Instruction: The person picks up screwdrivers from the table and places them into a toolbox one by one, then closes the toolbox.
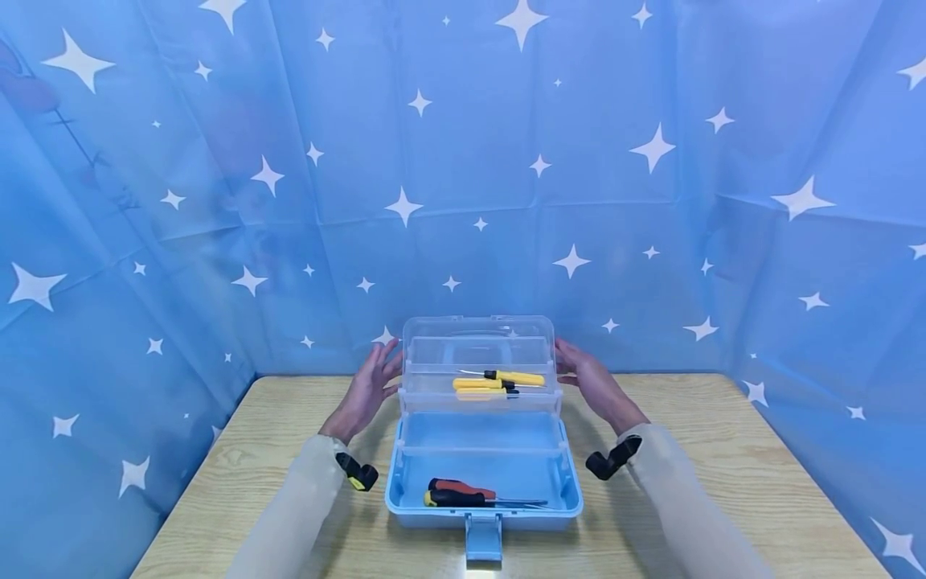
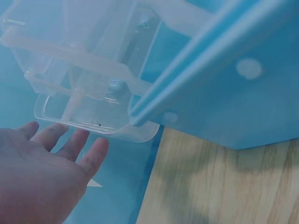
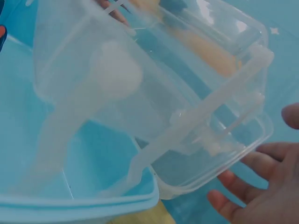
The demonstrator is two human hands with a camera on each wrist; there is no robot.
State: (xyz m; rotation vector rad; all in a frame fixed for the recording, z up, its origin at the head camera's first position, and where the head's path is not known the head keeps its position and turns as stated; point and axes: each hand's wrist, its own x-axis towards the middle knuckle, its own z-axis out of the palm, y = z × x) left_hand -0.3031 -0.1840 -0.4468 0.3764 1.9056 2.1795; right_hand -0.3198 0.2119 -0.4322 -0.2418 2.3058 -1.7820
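Observation:
A light blue toolbox (image 1: pixel 521 521) lies open, its clear lid (image 1: pixel 441 326) tipped back and its clear trays (image 1: pixel 434 383) raised. Yellow-handled screwdrivers (image 1: pixel 522 378) lie in an upper tray. Down in the blue base are a black-and-yellow screwdriver (image 1: pixel 456 499) and a red-handled tool (image 1: pixel 473 489). On the left side of the lid, my left hand (image 1: pixel 366 392) has its fingers extended, fingertips close to the lid's edge (image 2: pixel 93 128). My right hand (image 1: pixel 595 383) mirrors it on the other side, fingers loosely extended at the lid's rim (image 3: pixel 219 172). Neither hand grips anything.
The toolbox stands on a wood-grain table (image 1: pixel 723 450). Right behind the table hangs a blue curtain (image 1: pixel 477 249) with white stars, which also runs along both sides. The blue latch (image 1: pixel 483 537) hangs at the toolbox's front.

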